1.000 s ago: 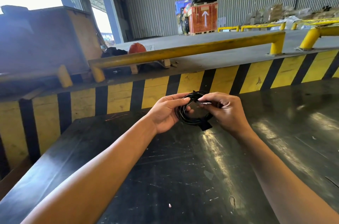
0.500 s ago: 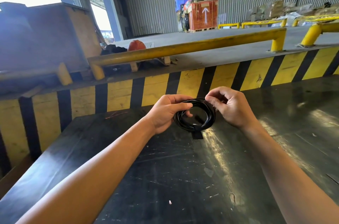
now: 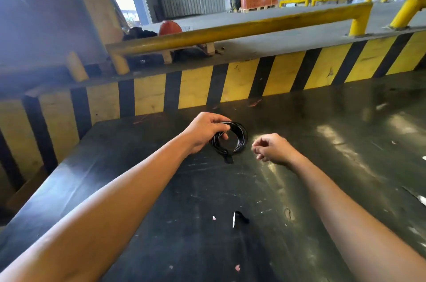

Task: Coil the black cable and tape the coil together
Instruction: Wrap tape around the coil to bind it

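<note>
Left fingers (image 3: 222, 128) pinch black cable coil (image 3: 239, 137) | right hand (image 3: 273, 148) loosely curled, empty

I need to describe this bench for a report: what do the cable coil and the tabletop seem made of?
Cable coil: glossy black, probably plastic-jacketed wire; thin highlights run along its loops. Tabletop: dark, smooth, semi-gloss sheet, possibly coated board or painted metal; it mirrors light and shows pale scuffs.

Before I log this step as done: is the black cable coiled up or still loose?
Coiled. The black cable forms a tight round loop, gripped by the left hand, with a black tape tab at its near edge.
</note>
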Tool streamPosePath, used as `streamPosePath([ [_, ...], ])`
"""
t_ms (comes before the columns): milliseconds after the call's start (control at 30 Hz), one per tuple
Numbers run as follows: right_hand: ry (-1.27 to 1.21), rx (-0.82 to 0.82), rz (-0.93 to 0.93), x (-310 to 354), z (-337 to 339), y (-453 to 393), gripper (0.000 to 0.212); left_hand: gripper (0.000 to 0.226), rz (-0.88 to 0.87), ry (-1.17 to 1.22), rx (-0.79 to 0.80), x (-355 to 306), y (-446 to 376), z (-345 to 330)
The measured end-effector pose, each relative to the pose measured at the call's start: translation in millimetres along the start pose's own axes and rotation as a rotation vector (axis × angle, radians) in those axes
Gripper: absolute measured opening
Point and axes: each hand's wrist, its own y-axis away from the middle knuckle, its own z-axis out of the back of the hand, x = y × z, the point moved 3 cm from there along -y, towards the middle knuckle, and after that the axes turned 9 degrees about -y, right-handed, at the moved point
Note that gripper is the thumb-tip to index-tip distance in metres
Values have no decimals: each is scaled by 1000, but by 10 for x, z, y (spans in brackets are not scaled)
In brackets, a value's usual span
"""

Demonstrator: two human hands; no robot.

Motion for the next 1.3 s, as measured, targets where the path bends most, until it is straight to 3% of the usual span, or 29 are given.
streamPosePath([
  [100, 158, 119, -135, -492, -466, 48, 22, 20, 157, -53, 35, 549, 111, -90],
  [167, 270, 276, -204, -798, -778, 137, 8, 22, 222, -90, 47, 865, 204, -117],
  [200, 331, 354, -225, -954, -921, 165, 15, 23, 249, -100, 49, 1004, 249, -126],
  [267, 424, 454, -198, -1249, -1180, 170, 50, 26, 300, -98, 53, 1203, 343, -136],
  [333, 483, 477, -149, -1481, -1385, 142, 61, 32, 335, -101, 44, 1331, 412, -123],
  [467, 571, 386, -10, -1395, -1544, 214, 38, 42, 389, -162, 36, 1394, 490, -72],
  [600, 540, 296, -15, -1361, -1585, 196, 12, 43, 444, -197, 96, 1410, 448, -38],
  [767, 146, 91, -117, -1076, -1268, -49, 13, 25, 354, -263, 128, 1272, 340, 35],
  [900, 7, 134, -1, -589, -823, -284, 13, 32, 251, -316, 182, 1083, 224, 91],
  [967, 49, 167, 84, -342, -635, -358, 11, 34, 188, -325, 228, 952, 184, 92],
  [1067, 238, 280, 170, 58, -478, -377, 16, 32, 80, -373, 283, 762, 147, 71],
  [1200, 437, 566, 203, 386, -519, -292, 20, 28, -14, -432, 285, 562, 123, 41],
  [1300, 395, 673, 183, 479, -537, -256, 18, 26, -53, -435, 261, 483, 111, 25],
])
